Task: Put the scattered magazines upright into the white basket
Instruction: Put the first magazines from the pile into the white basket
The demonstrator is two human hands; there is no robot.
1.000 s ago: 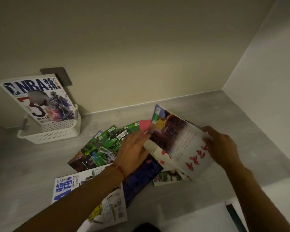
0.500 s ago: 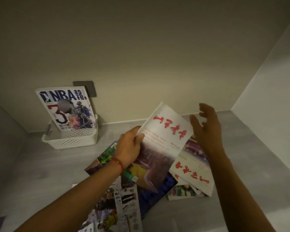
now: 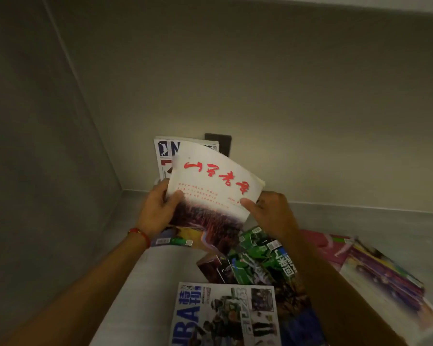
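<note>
NBA issue (image 3: 225,318) and green magazines (image 3: 258,260) flat on the shelf (image 3: 140,283) below the grip; left hand (image 3: 155,211) and right hand (image 3: 273,216) pinch the red-lettered magazine (image 3: 210,191) by its side edges, upright; behind it another NBA magazine (image 3: 164,156) stands, basket hidden

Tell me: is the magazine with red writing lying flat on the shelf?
No, the magazine with red writing is held up off the shelf by the left hand and right hand.

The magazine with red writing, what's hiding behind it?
Behind the magazine with red writing, an NBA magazine pokes out, upright, with a dark wall plate behind. The white basket is covered, so it cannot be seen.
</note>
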